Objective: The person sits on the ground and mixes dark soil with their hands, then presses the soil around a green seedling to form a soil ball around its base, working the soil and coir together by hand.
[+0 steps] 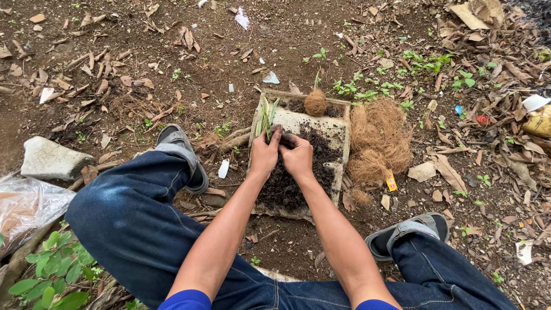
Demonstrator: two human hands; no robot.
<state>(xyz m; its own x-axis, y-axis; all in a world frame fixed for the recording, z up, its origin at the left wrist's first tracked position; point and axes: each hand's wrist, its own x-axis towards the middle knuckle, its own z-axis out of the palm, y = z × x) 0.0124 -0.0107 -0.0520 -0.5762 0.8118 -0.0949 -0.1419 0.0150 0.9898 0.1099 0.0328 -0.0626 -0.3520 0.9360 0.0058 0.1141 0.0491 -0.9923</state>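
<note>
Small green plant [265, 119] with narrow striped leaves stands upright at the left side of a shallow tray [342, 150], its base gripped by the left hand [264, 154], fingers curled closed around it. Right hand [298, 157] sits just beside, touching the left, fingers bent down and closed on a clump of dark soil [321, 150] at the plant's base; how much it pinches is hidden. Both hands are over the middle of the tray. Tray is pale, rectangular, worn, lying on the bare dirt ground [229, 40], half filled with dark soil toward its near and right parts. At the tray's far edge rests a round ball of brown fibre [315, 103] with a thin shoot sticking up. Right of the tray, touching its rim, a loose heap of coconut husk fibre [379, 140]. A small yellow wrapper [391, 181] lies near that heap. Person squats, knees in blue jeans [123, 218] to either side, feet in grey sandals: one left of tray [179, 140], one near right [410, 229]. Far left, a grey stone [51, 158]; near it a clear plastic bag [26, 206] and leafy green weeds [54, 272]. Dry leaves [505, 63] litter the right side.
</note>
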